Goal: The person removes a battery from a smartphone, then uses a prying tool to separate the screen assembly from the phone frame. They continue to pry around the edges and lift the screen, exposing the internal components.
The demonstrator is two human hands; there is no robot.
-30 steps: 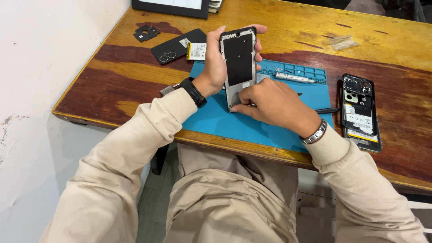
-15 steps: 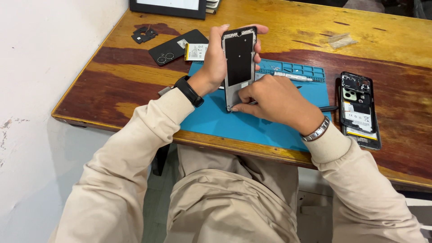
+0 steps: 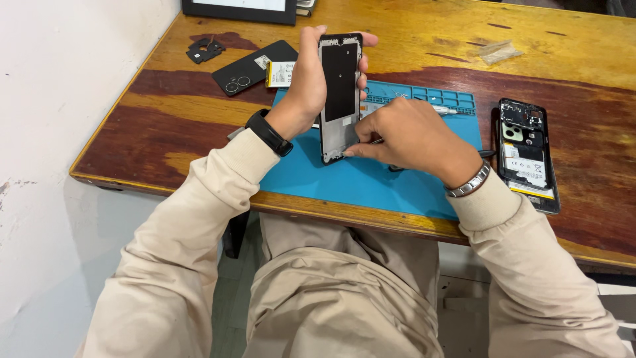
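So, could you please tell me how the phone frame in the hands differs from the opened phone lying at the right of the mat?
The phone frame is held upright on the blue mat by the left hand, with the right hand at its lower edge; the opened phone lies flat on the wooden table, untouched. The frame looks mostly bare and black; the opened phone shows a battery and camera parts. Both are disassembled.

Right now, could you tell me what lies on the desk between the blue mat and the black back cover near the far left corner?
In the head view, a white-and-yellow battery lies there, between the black back cover and the blue mat.
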